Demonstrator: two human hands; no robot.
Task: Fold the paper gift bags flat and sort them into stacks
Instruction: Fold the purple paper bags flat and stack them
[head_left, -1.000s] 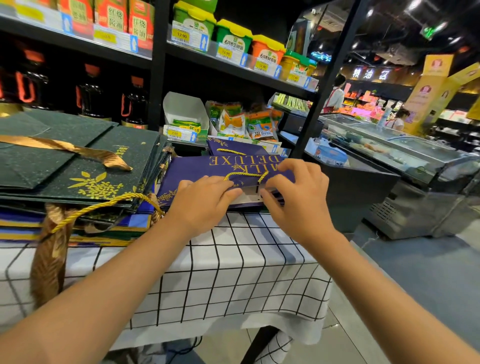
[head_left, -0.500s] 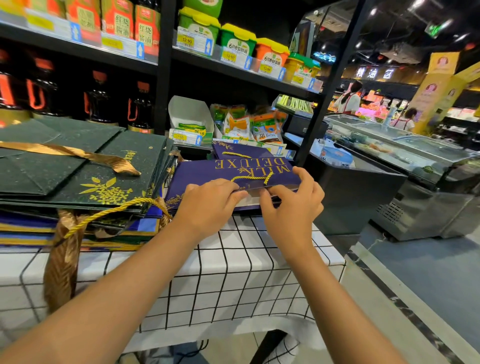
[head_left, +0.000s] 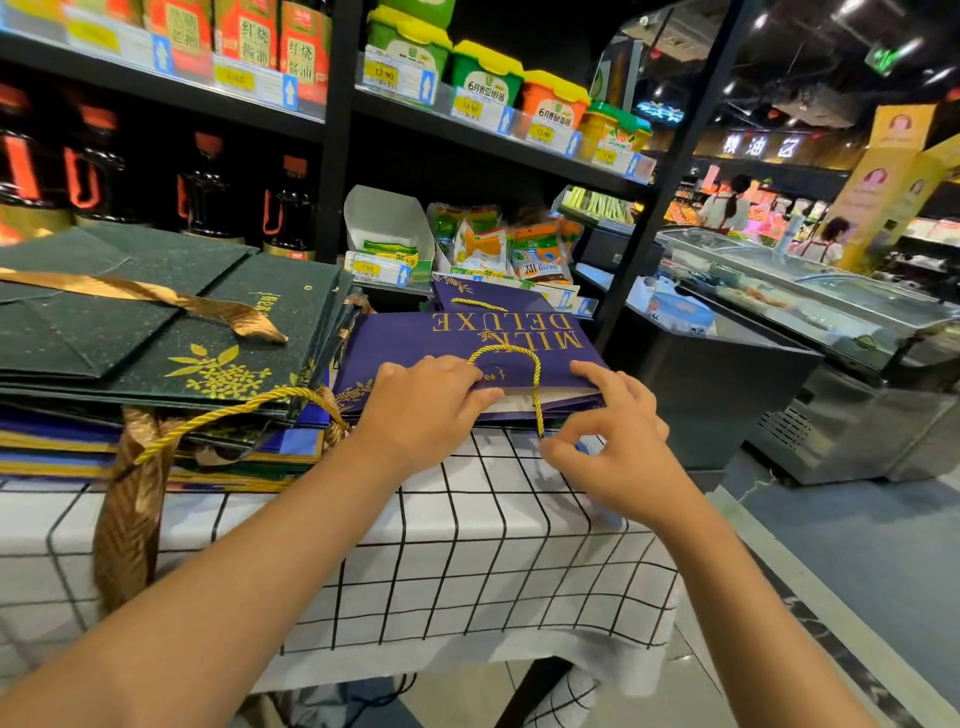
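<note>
— Our left hand (head_left: 423, 402) grips the purple bag's (head_left: 467, 343) near edge; our right hand (head_left: 615, 439) pinches its yellow cord handle (head_left: 535, 384).
— So we're flattening it on the counter (head_left: 467, 545), beside the green stack (head_left: 156, 322)?
— Likely. Next we tuck the cord in and press flat.

Two hands (head_left: 426, 410) (head_left: 618, 447) are counted, two purple bags (head_left: 415, 338) (head_left: 493, 296) beyond them, one green stack (head_left: 156, 322) to their left.
</note>
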